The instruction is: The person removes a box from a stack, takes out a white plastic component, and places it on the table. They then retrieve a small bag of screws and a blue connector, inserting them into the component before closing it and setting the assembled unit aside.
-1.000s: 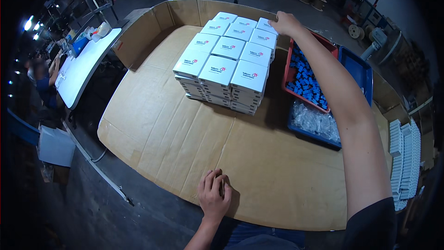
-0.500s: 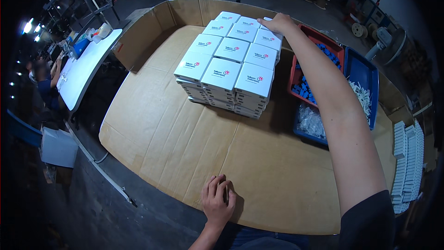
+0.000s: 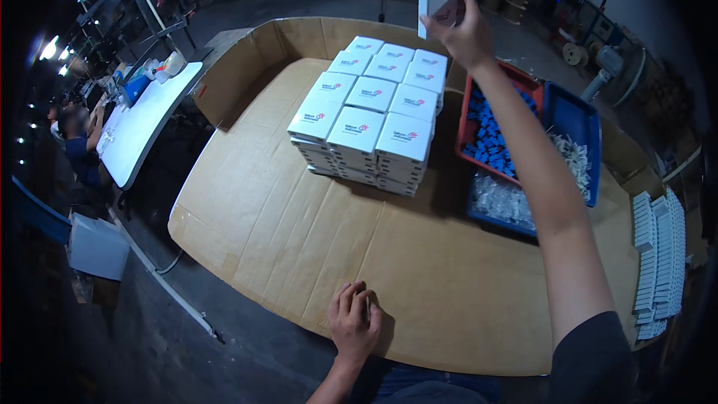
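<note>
— What did the place look like?

— It was a dim workshop with a concrete floor. A wide sheet of cardboard covered the work table, its far edge folded up like a wall. A long white table stood off to the left, with another person sitting beside it.

— And on the cardboard?

— A stack of white boxes sat in the middle, several layers high, laid in neat rows. Just right of it lay a red tray of blue parts, then a blue tray with clear and white bits. Rows of white pieces lay at the far right edge.

— The hands?

— The right hand was raised above the stack's far right corner, fingers clamped on one white box, clear of the stack. The left hand rested on the near edge of the cardboard, fingers together and curled, holding nothing.
</note>
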Demonstrator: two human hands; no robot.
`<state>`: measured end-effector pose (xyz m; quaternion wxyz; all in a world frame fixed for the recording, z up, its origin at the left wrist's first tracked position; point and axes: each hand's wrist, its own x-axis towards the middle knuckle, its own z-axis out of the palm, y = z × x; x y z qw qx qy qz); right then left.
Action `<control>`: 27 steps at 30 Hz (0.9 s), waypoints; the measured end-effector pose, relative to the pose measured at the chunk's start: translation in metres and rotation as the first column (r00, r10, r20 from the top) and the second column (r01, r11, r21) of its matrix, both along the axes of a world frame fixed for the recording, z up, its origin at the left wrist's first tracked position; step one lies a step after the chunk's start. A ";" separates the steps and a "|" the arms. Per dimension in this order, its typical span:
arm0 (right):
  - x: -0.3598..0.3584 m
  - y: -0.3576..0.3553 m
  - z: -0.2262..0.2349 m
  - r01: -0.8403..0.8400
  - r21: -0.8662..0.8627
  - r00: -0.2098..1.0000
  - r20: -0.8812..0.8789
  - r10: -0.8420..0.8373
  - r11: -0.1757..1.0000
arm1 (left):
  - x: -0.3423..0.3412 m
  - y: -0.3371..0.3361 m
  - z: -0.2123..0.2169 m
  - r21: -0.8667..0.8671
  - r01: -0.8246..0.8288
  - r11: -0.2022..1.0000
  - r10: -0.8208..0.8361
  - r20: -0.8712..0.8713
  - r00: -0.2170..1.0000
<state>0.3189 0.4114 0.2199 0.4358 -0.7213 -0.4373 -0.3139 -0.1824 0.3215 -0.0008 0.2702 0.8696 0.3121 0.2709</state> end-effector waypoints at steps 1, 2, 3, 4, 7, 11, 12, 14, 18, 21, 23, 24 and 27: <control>-0.021 -0.021 0.003 -0.173 0.083 0.984 0.050 0.169 0.982 | 0.000 0.001 -0.002 0.023 0.002 1.000 -0.002 -0.001 1.000; -0.042 -0.044 0.005 -0.339 0.150 0.939 0.113 0.325 0.929 | 0.000 0.002 -0.004 0.045 0.009 0.999 -0.009 -0.001 1.000; -0.066 -0.063 0.002 -0.338 0.158 0.938 0.140 0.318 0.928 | -0.002 0.002 -0.006 0.062 0.010 0.998 -0.010 0.004 1.000; -0.086 -0.084 0.002 -0.328 0.164 0.938 0.171 0.300 0.931 | 0.000 0.002 -0.006 0.063 0.025 0.998 -0.026 0.020 0.999; -0.133 -0.133 -0.004 -0.386 0.189 0.916 0.196 0.351 0.903 | 0.001 -0.001 -0.001 0.045 0.016 0.999 -0.018 0.027 0.999; -0.178 -0.178 -0.013 -0.316 0.171 0.932 0.237 0.273 0.933 | -0.001 -0.002 0.000 0.058 0.014 0.998 -0.018 0.066 0.998; -0.184 -0.191 -0.017 -0.303 0.174 0.937 0.236 0.259 0.937 | 0.000 -0.002 -0.002 0.061 0.028 0.998 -0.032 0.064 0.997; -0.200 -0.215 -0.025 -0.306 0.191 0.950 0.126 0.286 0.933 | 0.001 -0.004 -0.006 0.097 0.022 0.995 -0.031 0.090 0.995; -0.241 -0.273 -0.061 -0.385 0.235 0.800 -0.397 0.450 0.892 | 0.001 -0.004 -0.005 -0.013 0.052 0.999 -0.049 0.155 0.987; -0.265 -0.326 -0.120 -0.339 0.111 0.591 -0.747 0.303 0.934 | -0.010 0.018 -0.024 -0.752 0.219 0.621 0.247 0.453 0.857; -0.286 -0.357 -0.144 -0.323 0.065 0.499 -0.836 0.228 0.944 | -0.016 0.029 -0.020 -0.776 0.247 0.580 0.273 0.471 0.839; -0.299 -0.371 -0.152 -0.297 0.114 0.394 -0.890 0.230 0.948 | -0.017 0.018 -0.008 -0.787 0.237 0.570 0.265 0.449 0.853; -0.332 -0.399 -0.177 -0.255 0.198 0.298 -0.915 0.272 0.946 | -0.007 -0.028 0.029 -0.911 0.408 0.064 -0.090 0.402 0.911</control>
